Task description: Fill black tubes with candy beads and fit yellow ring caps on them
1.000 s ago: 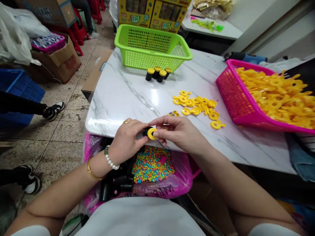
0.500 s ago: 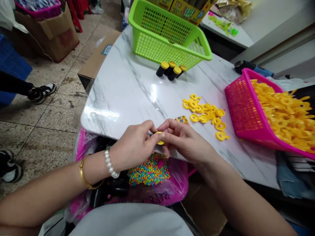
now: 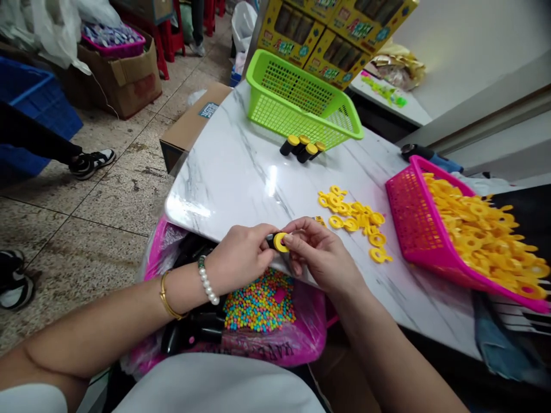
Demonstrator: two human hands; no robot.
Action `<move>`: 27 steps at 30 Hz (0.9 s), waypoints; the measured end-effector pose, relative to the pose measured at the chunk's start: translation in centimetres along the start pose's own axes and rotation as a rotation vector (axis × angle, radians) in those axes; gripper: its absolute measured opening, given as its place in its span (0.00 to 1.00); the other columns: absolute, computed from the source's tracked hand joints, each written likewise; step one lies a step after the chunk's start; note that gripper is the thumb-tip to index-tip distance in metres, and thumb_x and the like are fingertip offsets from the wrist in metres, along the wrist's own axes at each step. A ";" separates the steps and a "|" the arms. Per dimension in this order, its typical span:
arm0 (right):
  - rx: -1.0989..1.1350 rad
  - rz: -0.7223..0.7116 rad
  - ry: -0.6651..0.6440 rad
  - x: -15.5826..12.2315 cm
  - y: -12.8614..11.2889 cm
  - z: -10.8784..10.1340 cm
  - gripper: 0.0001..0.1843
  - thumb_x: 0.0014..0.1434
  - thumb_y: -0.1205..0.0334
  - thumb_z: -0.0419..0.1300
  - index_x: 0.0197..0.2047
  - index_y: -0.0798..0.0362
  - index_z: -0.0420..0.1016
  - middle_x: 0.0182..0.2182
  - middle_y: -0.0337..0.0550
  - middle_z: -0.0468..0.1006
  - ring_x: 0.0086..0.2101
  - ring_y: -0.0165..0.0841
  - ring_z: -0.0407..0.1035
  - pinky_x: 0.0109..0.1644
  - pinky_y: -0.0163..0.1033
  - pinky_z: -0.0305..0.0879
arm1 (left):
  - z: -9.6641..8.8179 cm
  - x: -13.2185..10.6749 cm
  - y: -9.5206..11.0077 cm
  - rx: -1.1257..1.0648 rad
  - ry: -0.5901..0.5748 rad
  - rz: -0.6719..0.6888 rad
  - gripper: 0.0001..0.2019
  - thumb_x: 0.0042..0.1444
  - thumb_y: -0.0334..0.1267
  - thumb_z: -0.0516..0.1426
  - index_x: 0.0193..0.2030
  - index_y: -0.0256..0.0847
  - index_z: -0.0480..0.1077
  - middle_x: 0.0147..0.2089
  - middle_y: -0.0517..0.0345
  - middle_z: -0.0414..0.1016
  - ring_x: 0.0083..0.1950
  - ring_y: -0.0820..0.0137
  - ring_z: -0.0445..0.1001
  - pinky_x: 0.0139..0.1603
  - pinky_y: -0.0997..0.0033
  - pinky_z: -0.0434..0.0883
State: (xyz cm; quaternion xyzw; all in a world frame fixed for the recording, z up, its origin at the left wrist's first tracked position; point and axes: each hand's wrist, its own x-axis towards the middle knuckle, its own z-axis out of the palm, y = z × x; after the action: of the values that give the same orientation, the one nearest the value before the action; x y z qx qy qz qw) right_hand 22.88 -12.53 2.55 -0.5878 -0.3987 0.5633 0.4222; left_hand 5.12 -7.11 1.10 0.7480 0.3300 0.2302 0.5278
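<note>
My left hand is closed around a small black tube above the table's front edge. On the tube's end facing right sits a yellow ring-shaped cap. The thumb and fingers of my right hand pinch that cap at its right side. Just beyond my right hand lie several loose yellow ring pieces with small tabs. Below my hands, a plastic-lined pink tub holds many coloured beads and, at its left, black tubes.
Several yellow-capped black tubes stand before a green basket on the white marbled table. At right, a pink basket is heaped with yellow pieces. Yellow boxes are stacked behind. Another person's foot is at left.
The black tube has come into view in my left hand, and the yellow cap has turned so its ring opening shows. The camera view has shifted, with more yellow boxes showing.
</note>
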 end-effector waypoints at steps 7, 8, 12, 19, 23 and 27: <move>-0.169 -0.126 0.097 -0.4 -0.9 0.1 0.16 0.55 0.52 0.71 0.35 0.54 0.74 0.20 0.35 0.73 0.13 0.24 0.64 0.15 0.29 0.60 | 0.6 0.0 -0.3 0.116 0.062 0.070 0.12 0.55 0.25 0.57 0.43 0.37 0.78 0.26 0.60 0.77 0.27 0.72 0.74 0.30 0.73 0.66; -0.191 -0.169 0.124 -0.4 -1.0 0.0 0.15 0.54 0.53 0.71 0.35 0.54 0.74 0.21 0.36 0.74 0.14 0.24 0.65 0.16 0.28 0.61 | 0.6 0.0 -0.3 0.116 0.060 0.069 0.11 0.55 0.25 0.57 0.42 0.36 0.78 0.26 0.60 0.78 0.27 0.71 0.74 0.30 0.73 0.66; -0.128 -0.132 0.070 -0.3 -0.8 -0.2 0.13 0.55 0.55 0.71 0.35 0.54 0.75 0.21 0.35 0.74 0.14 0.24 0.65 0.16 0.28 0.61 | 0.5 0.0 -0.3 0.120 0.043 0.061 0.11 0.56 0.25 0.56 0.43 0.36 0.77 0.28 0.58 0.78 0.28 0.71 0.75 0.31 0.72 0.67; 0.012 -0.016 0.037 -0.2 0.0 -0.1 0.15 0.54 0.55 0.72 0.36 0.53 0.74 0.17 0.31 0.71 0.12 0.23 0.62 0.15 0.27 0.58 | 0.6 -0.1 -0.3 0.130 0.024 0.053 0.13 0.56 0.25 0.56 0.46 0.35 0.77 0.27 0.59 0.77 0.26 0.73 0.71 0.29 0.73 0.65; -0.026 0.013 0.061 -0.3 0.0 -0.1 0.15 0.55 0.54 0.72 0.37 0.53 0.73 0.17 0.30 0.70 0.12 0.22 0.62 0.15 0.27 0.57 | -0.1 0.1 0.3 0.049 -0.005 0.020 0.13 0.55 0.26 0.56 0.45 0.35 0.78 0.26 0.60 0.76 0.25 0.74 0.71 0.28 0.75 0.64; -0.033 0.027 0.034 -0.5 0.3 -0.2 0.16 0.58 0.51 0.69 0.41 0.52 0.71 0.17 0.30 0.69 0.13 0.24 0.63 0.17 0.28 0.59 | -1.0 0.7 1.1 -0.071 -0.094 -0.075 0.10 0.60 0.38 0.57 0.39 0.36 0.79 0.21 0.62 0.72 0.22 0.75 0.69 0.23 0.77 0.59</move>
State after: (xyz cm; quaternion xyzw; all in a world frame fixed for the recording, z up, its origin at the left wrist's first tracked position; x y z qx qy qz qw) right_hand 23.08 -13.14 2.47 -0.6095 -0.3928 0.5522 0.4115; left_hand 5.16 -6.15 2.46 0.7258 0.3242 0.1868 0.5773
